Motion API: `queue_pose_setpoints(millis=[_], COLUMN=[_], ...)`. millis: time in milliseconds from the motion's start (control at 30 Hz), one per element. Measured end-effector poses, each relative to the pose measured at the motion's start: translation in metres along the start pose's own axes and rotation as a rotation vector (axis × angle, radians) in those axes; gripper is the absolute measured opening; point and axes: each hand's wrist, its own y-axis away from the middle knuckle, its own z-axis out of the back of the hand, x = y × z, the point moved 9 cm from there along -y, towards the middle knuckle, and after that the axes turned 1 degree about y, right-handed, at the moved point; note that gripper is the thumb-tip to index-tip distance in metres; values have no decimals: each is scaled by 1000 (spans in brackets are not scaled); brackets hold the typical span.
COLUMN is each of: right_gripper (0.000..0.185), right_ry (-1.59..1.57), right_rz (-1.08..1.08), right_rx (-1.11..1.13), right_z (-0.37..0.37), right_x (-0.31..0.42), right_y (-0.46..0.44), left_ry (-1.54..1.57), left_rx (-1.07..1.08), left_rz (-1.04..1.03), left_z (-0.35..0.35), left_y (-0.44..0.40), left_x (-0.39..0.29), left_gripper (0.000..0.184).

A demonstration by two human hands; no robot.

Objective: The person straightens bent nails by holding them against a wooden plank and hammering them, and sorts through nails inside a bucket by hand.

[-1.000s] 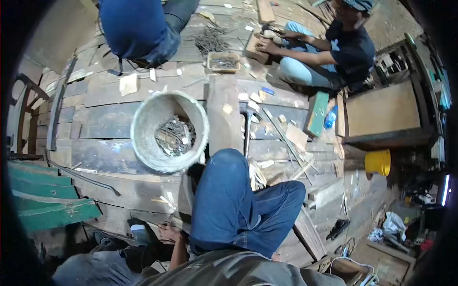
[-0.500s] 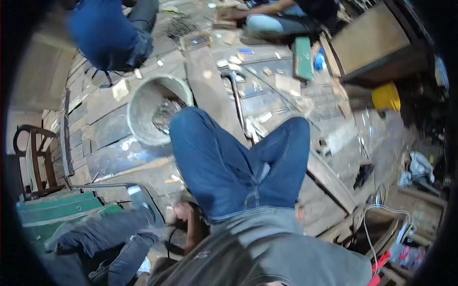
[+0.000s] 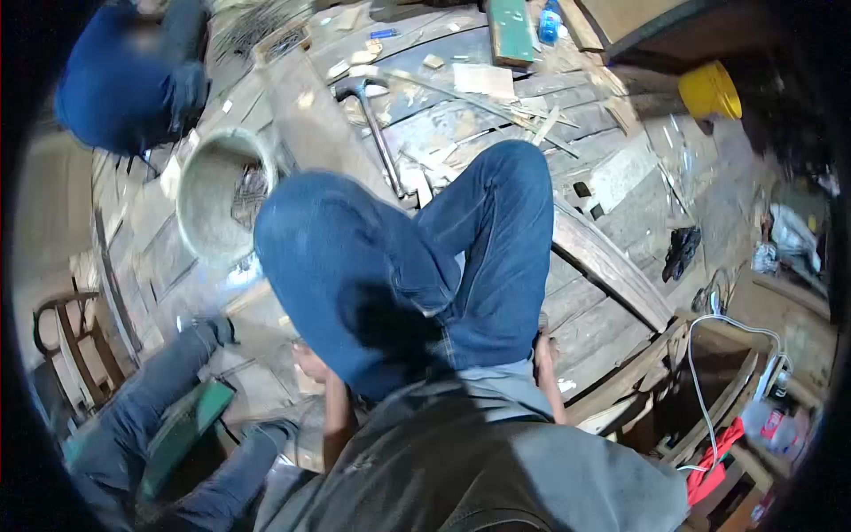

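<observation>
1. See the left hand [image 3: 310,362] low beside the left thigh, blurred. Cannot tell the fingers spread or closed, nor make out anything in the grasp; cannot tell touching or just above the floorboards [image 3: 589,341].
2. See the right hand [image 3: 543,344] down by the right hip, partly hidden behind denim. Cannot tell open or pinching here either.
3. Find the bucket [image 3: 206,195] ahead and to the left of the left hand, beyond reach of the fingers as placed. Judge as only partly filled: metal pieces [image 3: 251,191] inside, with much bare wall around.
4. Find the hammer [image 3: 377,133] well ahead of both hands, lying on the floor beyond the bent knees [image 3: 319,239]. Judge as out of use at this moment.
5. Find the long timber [image 3: 612,257] near the right hand, ahead and to the right, apart from the fingers.
6. Notice wood scraps [image 3: 483,80] far ahead of both hands, lying loose among thin strips [image 3: 496,111]. Judge as cutting or breaking already done, with clearing undone.
7. Notice a co-worker's legs [image 3: 177,381] to the left of the left hand, around a green board [image 3: 182,434].
8. Cannot judge the amount of work remaining.
</observation>
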Motion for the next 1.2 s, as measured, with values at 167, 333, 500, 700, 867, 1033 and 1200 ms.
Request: queue_pose_setpoints(millis=[167,333,500,700,867,1033,1200], right_gripper=[90,77,71,50,36,38,29], right_ry=[22,-6,-29,-515,-415,-904,-745], right_rz=[-260,-95,-77,222,2,-217,-424], right_rx=[-199,-74,-216,-353,-45,217,469], right_z=[13,-24,29,35,-8,-128,-171], right_x=[18,63,88,-47,-194,-239,-223], right_y=[29,-3,30,22,90,184,212], left_ry=[131,313,410,334,116,-90,-168], left_rx=[193,520,792,1119,1333,1415,1418], left_rz=[-265,-658,-922,-1158,-1281,-1382,-1377], left_z=[-48,-81,-72,-42,-17,-9,-7], left_y=[-45,-81,-41,45,119,169,175], left_x=[-111,-289,-412,-470,-484,-497,-507], left_gripper=[49,47,46,44,43,42,41])
